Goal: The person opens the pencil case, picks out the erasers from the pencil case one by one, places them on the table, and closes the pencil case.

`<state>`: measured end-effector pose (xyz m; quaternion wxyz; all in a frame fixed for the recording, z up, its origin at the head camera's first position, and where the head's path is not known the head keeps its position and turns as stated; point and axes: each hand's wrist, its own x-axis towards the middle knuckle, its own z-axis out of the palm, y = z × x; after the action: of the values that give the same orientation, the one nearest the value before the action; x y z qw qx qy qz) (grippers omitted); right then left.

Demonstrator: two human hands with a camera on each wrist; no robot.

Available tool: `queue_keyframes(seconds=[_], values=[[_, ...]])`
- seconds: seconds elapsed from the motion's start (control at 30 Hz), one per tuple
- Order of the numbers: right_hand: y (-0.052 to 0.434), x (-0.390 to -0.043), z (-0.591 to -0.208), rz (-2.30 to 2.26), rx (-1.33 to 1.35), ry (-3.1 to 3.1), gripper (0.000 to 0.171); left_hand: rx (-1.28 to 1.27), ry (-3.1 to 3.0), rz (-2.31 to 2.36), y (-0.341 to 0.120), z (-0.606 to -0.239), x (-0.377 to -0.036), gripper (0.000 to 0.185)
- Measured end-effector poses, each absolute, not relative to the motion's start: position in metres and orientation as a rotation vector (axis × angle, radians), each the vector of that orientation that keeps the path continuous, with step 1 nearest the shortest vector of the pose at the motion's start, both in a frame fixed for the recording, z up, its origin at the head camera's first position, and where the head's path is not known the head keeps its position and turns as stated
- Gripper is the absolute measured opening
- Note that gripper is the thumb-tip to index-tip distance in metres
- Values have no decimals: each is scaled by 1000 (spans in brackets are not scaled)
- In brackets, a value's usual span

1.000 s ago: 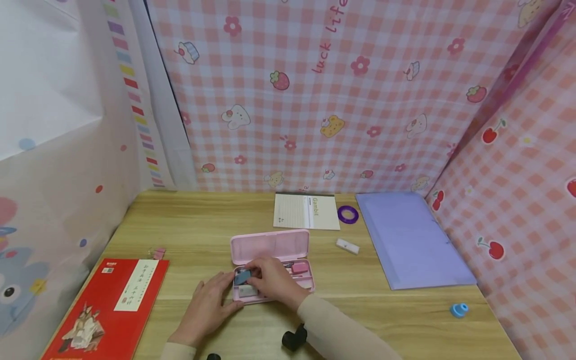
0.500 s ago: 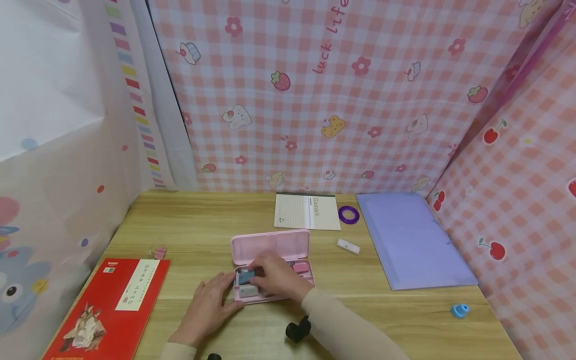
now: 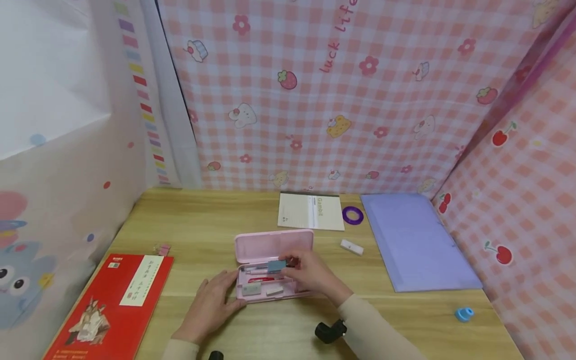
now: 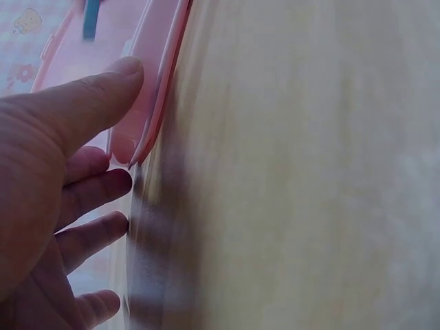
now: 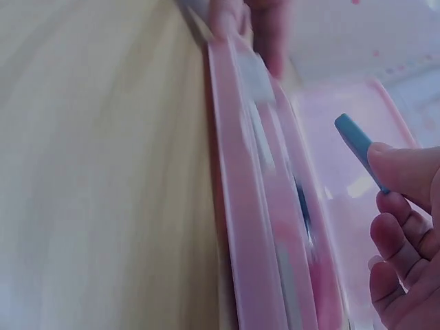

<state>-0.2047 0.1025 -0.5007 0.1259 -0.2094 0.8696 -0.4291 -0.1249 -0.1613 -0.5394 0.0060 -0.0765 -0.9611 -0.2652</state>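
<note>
A pink pencil case [image 3: 258, 301] lies on the table with its lid [image 3: 261, 248] raised at the back. My right hand [image 3: 315, 274] pinches a flat teal block [image 3: 276, 266] between thumb and fingers, over the case. The right wrist view shows this slab edge-on, beside the raised lid. My left hand [image 3: 217, 302] touches the left end of the case, its fingers extended and its thumb at the front corner. Inside the case are a grey-white block [image 3: 251, 289], a small white block [image 3: 275, 291] and a slim red item [image 3: 260, 280]. The case's right part is hidden behind my right hand.
Behind the case lie a notepad [image 3: 310, 211], a purple ring [image 3: 353, 215] and a small white block [image 3: 351, 247]. A lilac folder [image 3: 418, 245] and a blue cap-like piece [image 3: 464, 314] are to the right. A red book [image 3: 105, 310] and a pink clip [image 3: 164, 249] lie left.
My right hand has lifted the teal block from the left part of the case and carried it to the right, uncovering the red item. My left hand stays at the case's left end.
</note>
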Motion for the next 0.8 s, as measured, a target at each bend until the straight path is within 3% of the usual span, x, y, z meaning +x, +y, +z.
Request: queue_keyframes(seconds=[0.4,0.8], values=[[213,-214,-522,-1248,-355,2802,23,-241,-3021,-820,-159,-534,-124,74],[234,-214,-534,-1133,-260,2839,24,-245,-3025,-821,-158,-535,-124,74]])
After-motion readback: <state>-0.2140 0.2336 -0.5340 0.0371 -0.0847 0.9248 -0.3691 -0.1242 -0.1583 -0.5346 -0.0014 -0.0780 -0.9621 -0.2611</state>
